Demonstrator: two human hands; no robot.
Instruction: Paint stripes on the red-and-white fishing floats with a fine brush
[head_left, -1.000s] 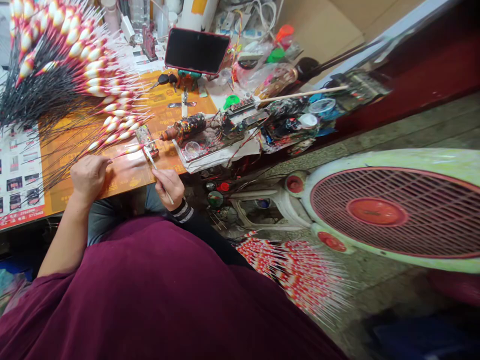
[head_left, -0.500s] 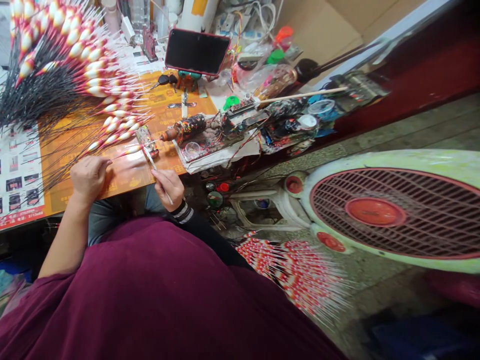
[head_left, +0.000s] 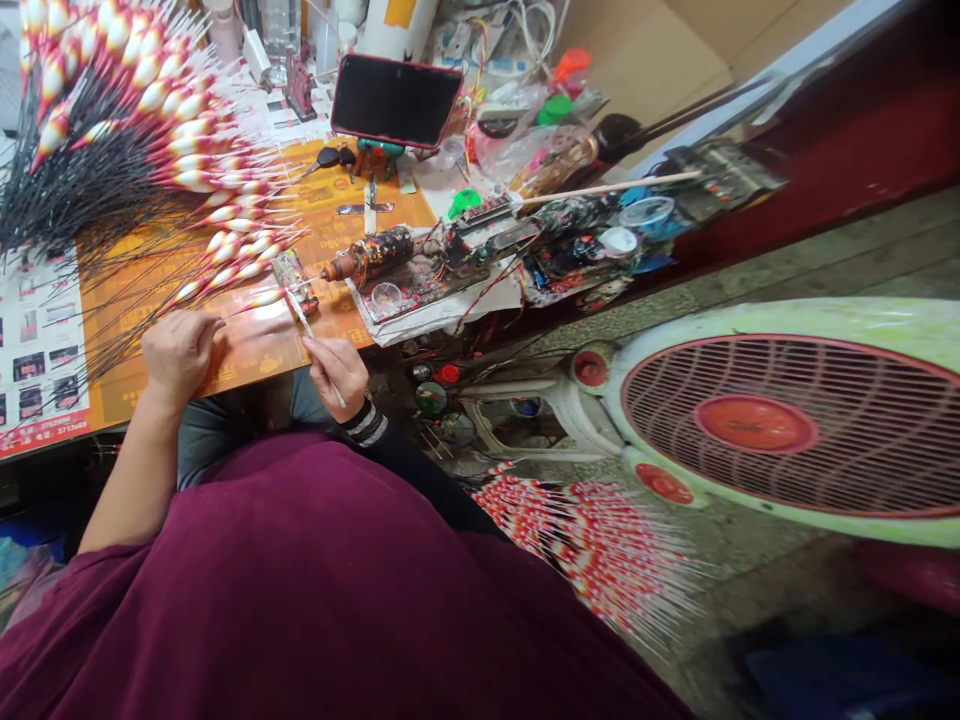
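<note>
Head view, looking down past my maroon shirt [head_left: 300, 600]: my left grip [head_left: 180, 358] is clenched on the thin stem of a fishing float [head_left: 262, 298], and the float's white-and-red body points away from my fingertips [head_left: 217, 323], over an orange printed mat [head_left: 255, 365]; I cannot tell whether it touches the mat. My right grip [head_left: 337, 375] is closed around a slim paintbrush [head_left: 315, 345], its tip angled up to the float's far end; the two look to be touching, though the contact is too small to be sure.

Just beside that tip sits a paint-spotted block [head_left: 292, 280]; past it lies a paint-crusted rotary tool [head_left: 367, 255] on a stained sheet of paper [head_left: 442, 305]. A great fan of finished floats [head_left: 142, 140], with white-and-red bodies and black stems, covers the far left of the mat and spreads over printed flyers [head_left: 41, 360].

A phone [head_left: 396, 100] stands on a teal holder [head_left: 376, 160] beyond the mat, with a set of keys [head_left: 330, 157] near it. Down on the concrete floor [head_left: 757, 570], near my right knee, lies a bundle of red-and-white floats [head_left: 585, 550] with pale stems; a green-and-red electric fan [head_left: 754, 422] rests to its right.
</note>
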